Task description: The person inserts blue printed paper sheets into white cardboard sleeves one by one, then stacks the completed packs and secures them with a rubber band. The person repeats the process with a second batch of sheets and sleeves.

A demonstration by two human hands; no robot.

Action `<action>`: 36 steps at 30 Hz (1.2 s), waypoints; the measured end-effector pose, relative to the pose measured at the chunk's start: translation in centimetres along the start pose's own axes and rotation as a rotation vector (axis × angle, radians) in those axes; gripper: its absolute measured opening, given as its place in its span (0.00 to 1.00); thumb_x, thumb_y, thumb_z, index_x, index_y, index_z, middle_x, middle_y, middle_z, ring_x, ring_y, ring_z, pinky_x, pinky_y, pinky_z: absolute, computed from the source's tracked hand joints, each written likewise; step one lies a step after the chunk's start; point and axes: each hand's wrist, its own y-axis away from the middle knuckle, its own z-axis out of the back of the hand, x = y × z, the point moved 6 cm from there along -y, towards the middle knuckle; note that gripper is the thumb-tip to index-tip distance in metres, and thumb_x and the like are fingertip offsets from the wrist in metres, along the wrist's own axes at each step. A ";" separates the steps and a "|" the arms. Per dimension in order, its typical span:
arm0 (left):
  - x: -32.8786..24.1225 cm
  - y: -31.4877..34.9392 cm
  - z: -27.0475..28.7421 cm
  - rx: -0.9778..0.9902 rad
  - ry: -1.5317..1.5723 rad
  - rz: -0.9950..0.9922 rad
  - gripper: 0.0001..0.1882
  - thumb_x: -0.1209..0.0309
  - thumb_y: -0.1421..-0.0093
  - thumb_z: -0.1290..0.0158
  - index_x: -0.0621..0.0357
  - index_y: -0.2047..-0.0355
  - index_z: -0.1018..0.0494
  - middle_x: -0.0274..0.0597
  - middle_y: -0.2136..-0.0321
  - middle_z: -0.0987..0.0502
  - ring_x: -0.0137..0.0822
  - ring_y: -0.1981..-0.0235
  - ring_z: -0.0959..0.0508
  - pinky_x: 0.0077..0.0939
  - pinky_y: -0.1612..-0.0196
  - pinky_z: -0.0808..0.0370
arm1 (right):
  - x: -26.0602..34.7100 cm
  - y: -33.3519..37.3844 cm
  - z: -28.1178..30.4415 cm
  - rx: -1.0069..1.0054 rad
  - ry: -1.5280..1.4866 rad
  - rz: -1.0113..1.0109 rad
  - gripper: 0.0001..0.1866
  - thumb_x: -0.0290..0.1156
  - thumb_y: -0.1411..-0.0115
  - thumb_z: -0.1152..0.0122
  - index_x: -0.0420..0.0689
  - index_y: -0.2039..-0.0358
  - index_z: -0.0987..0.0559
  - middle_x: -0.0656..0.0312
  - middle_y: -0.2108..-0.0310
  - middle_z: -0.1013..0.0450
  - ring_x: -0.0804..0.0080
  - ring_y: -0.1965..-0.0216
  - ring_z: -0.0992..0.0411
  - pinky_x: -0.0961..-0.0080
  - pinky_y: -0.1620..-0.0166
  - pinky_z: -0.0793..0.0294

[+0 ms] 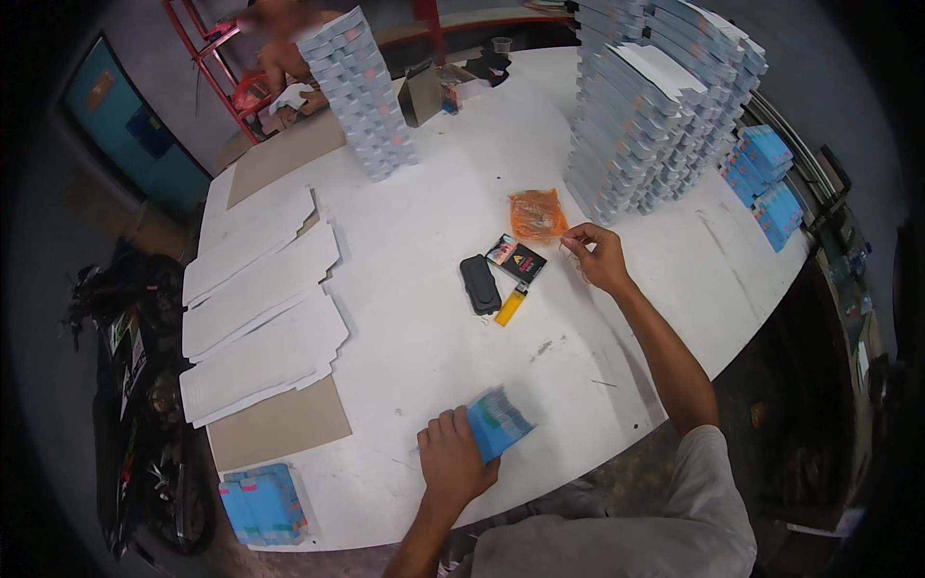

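My left hand (452, 453) is closed round a bundle of flat blue cartons (499, 424) at the near edge of the white table. The cartons' layered ends fan out to the right of my fingers. Farther off, my right hand (595, 256) is pinched at the fingertips. A thin, pale strand, perhaps a rubber band, seems to hang from them, but it is too small to name surely. Just left of those fingertips lies an orange see-through plastic bag (537, 214). Next to it are a black cigarette pack (517, 258), a dark grey case (480, 285) and a yellow lighter (511, 306).
Tall stacks of pale folded cartons (626, 135) stand at the far right, another stack (358, 96) at the far left. White die-cut sheets (260, 308) cover the table's left side. Blue carton bundles (262, 503) sit near left. Another person (284, 67) sits beyond the table.
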 end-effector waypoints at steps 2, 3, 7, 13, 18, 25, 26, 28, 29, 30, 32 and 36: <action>0.0 0.3 0.2 0.012 0.001 0.013 0.43 0.62 0.57 0.28 0.69 0.44 0.34 0.54 0.52 0.28 0.51 0.52 0.28 0.46 0.50 0.33 | 1.0 1.4 0.2 -0.050 0.000 -0.033 0.05 0.22 0.41 0.31 0.41 0.63 0.17 0.57 0.63 0.21 0.57 0.61 0.22 0.65 0.54 0.24; 0.1 0.5 0.3 -0.008 -0.011 -0.003 0.42 0.63 0.57 0.28 0.69 0.44 0.33 0.54 0.53 0.27 0.51 0.53 0.27 0.46 0.51 0.32 | 1.8 2.7 0.0 -0.066 -0.001 -0.054 0.05 0.22 0.41 0.32 0.41 0.63 0.18 0.56 0.64 0.21 0.54 0.61 0.22 0.62 0.53 0.24; 0.6 0.3 -0.6 -0.037 0.025 -0.059 0.38 0.63 0.56 0.28 0.68 0.47 0.30 0.52 0.59 0.24 0.50 0.59 0.25 0.44 0.56 0.31 | 4.9 11.5 -2.3 0.149 0.254 0.279 0.06 0.18 0.44 0.35 0.41 0.66 0.20 0.55 0.68 0.25 0.51 0.64 0.25 0.61 0.57 0.26; 4.1 0.8 2.8 -0.046 0.489 0.239 0.39 0.59 0.52 0.24 0.66 0.46 0.30 0.55 0.57 0.19 0.49 0.55 0.18 0.41 0.50 0.22 | 9.3 21.2 -4.9 0.381 0.125 0.477 0.08 0.17 0.48 0.36 0.42 0.67 0.21 0.56 0.68 0.25 0.52 0.62 0.24 0.61 0.59 0.25; 7.9 2.4 1.3 -0.210 1.220 0.206 0.38 0.68 0.51 0.25 0.64 0.43 0.31 0.49 0.55 0.18 0.38 0.53 0.17 0.34 0.48 0.20 | 12.8 27.1 -7.9 0.426 0.119 0.514 0.15 0.17 0.47 0.38 0.41 0.57 0.20 0.54 0.66 0.23 0.53 0.66 0.21 0.61 0.65 0.20; 8.6 4.2 -0.2 -0.286 1.532 0.180 0.37 0.73 0.52 0.29 0.65 0.42 0.32 0.43 0.55 0.19 0.35 0.54 0.18 0.33 0.49 0.20 | 13.5 27.7 -9.5 0.628 0.013 0.319 0.22 0.18 0.42 0.38 0.45 0.46 0.21 0.52 0.56 0.18 0.56 0.66 0.18 0.61 0.65 0.17; 8.7 4.3 -0.4 -0.299 1.549 0.176 0.37 0.74 0.52 0.29 0.65 0.42 0.32 0.43 0.56 0.19 0.35 0.55 0.18 0.33 0.49 0.20 | 13.8 27.8 -9.4 0.649 0.029 0.298 0.20 0.20 0.41 0.36 0.45 0.47 0.20 0.53 0.57 0.17 0.57 0.66 0.17 0.62 0.65 0.17; 9.0 4.7 -1.1 -0.329 1.596 0.176 0.37 0.74 0.52 0.29 0.65 0.42 0.31 0.43 0.56 0.19 0.35 0.55 0.18 0.33 0.50 0.20 | 14.0 28.1 -9.3 0.697 0.054 0.266 0.19 0.25 0.39 0.32 0.46 0.47 0.20 0.53 0.58 0.17 0.57 0.67 0.17 0.63 0.64 0.17; 9.3 4.8 -1.4 -0.348 1.621 0.177 0.37 0.74 0.52 0.29 0.64 0.42 0.31 0.43 0.56 0.19 0.35 0.55 0.18 0.33 0.50 0.19 | 14.0 28.2 -9.3 0.719 0.059 0.258 0.19 0.27 0.39 0.30 0.46 0.47 0.20 0.53 0.59 0.16 0.56 0.68 0.17 0.63 0.64 0.16; 9.5 4.9 -1.6 -0.366 1.645 0.178 0.37 0.74 0.52 0.29 0.64 0.42 0.31 0.43 0.56 0.19 0.34 0.55 0.18 0.33 0.50 0.19 | 14.0 28.3 -9.4 0.742 0.064 0.249 0.20 0.30 0.40 0.28 0.45 0.47 0.20 0.53 0.60 0.16 0.55 0.69 0.17 0.64 0.63 0.16; 9.5 5.1 -1.6 -0.376 1.654 0.172 0.37 0.75 0.52 0.29 0.64 0.41 0.32 0.43 0.55 0.20 0.34 0.54 0.18 0.33 0.49 0.19 | 13.9 28.7 -9.5 0.738 -0.073 0.239 0.23 0.33 0.42 0.24 0.44 0.47 0.19 0.54 0.58 0.16 0.57 0.65 0.16 0.66 0.59 0.16; 9.3 5.1 -1.5 -0.381 1.579 0.159 0.39 0.75 0.52 0.29 0.64 0.40 0.34 0.43 0.53 0.20 0.35 0.53 0.18 0.33 0.48 0.19 | 15.2 27.5 -9.6 0.676 -0.237 0.201 0.31 0.36 0.46 0.19 0.41 0.44 0.21 0.52 0.51 0.18 0.58 0.51 0.18 0.66 0.49 0.19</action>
